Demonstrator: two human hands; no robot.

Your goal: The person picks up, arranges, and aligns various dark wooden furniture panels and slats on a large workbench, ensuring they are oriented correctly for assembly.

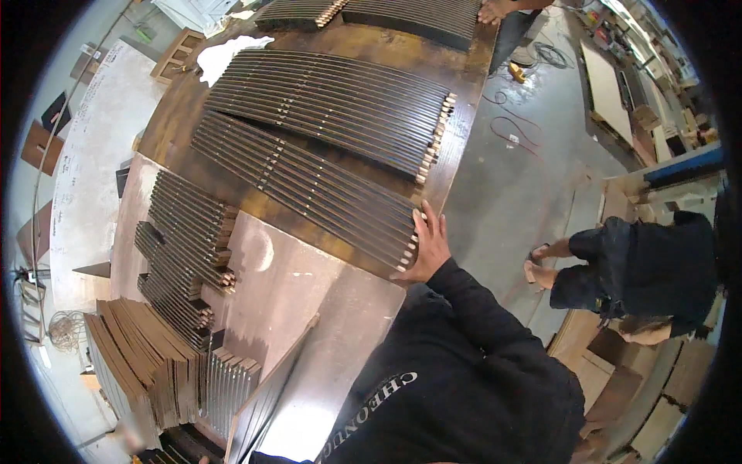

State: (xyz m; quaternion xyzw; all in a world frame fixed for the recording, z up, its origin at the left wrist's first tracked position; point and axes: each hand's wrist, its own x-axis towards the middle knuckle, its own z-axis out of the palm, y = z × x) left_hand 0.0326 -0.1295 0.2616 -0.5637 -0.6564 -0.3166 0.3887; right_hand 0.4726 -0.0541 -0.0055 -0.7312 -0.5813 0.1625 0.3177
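Note:
My right hand (430, 249) reaches across the near end of a row of long, thin dark strips (309, 185) on a brown table. Its fingers are spread and rest at the pale cut ends, with the thumb by the nearest strip. The hand touches the row but is not closed round it. Beyond lies a wider row of similar strips (332, 104), its pale ends uneven. Small light marks run across both rows. My left hand does not show.
More strips (185, 232) lie at the left, with stacked brown boards (147, 348) nearer. Another person's hand (495, 9) rests by strips (417, 19) at the far end. A person in black (649, 271) stands at the right. A red cable (514, 127) lies on the floor.

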